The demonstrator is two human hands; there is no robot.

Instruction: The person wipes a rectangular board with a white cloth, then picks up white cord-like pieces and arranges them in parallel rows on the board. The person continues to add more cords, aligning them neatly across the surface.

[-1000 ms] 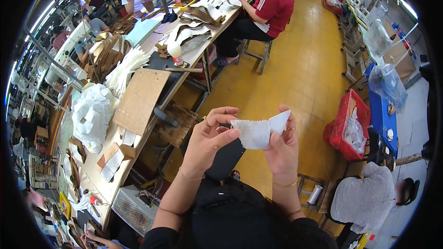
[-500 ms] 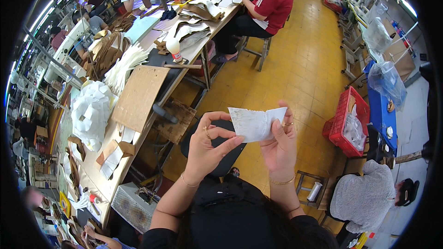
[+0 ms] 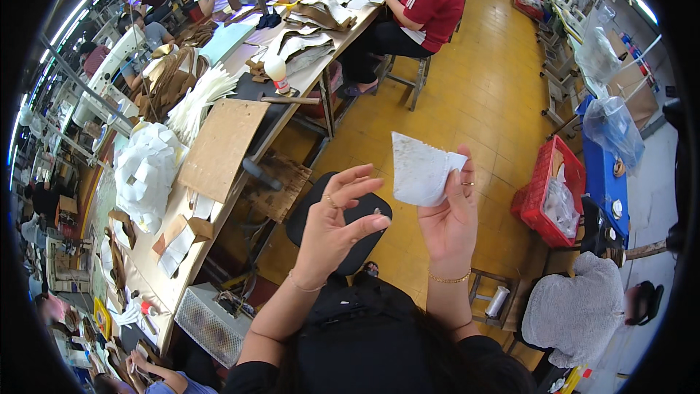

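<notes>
A thin white piece (image 3: 421, 172), roughly four-sided and speckled with brown marks, is raised in front of me over the aisle. My right hand (image 3: 448, 228) pinches its right side, thumb on the near face and the fingers partly hidden behind. To the left of the piece, and apart from it, my left hand (image 3: 329, 228) is open with thumb and fingers spread. A small pale spot shows at the left thumb's tip; whether that is the nail or a scrap I cannot tell.
Left of me runs a long worktable (image 3: 138, 270) bearing a brown board (image 3: 222, 149), a heap of white pieces (image 3: 146, 175), brown material (image 3: 171, 84) and a hammer (image 3: 290, 100). A black stool seat (image 3: 343, 211) lies below my hands. At right stand a red crate (image 3: 550, 190) and a person in grey (image 3: 576, 306).
My left hand has let go of the white piece and opened. My right hand has raised the piece slightly, moved it to the right and tilted it.
</notes>
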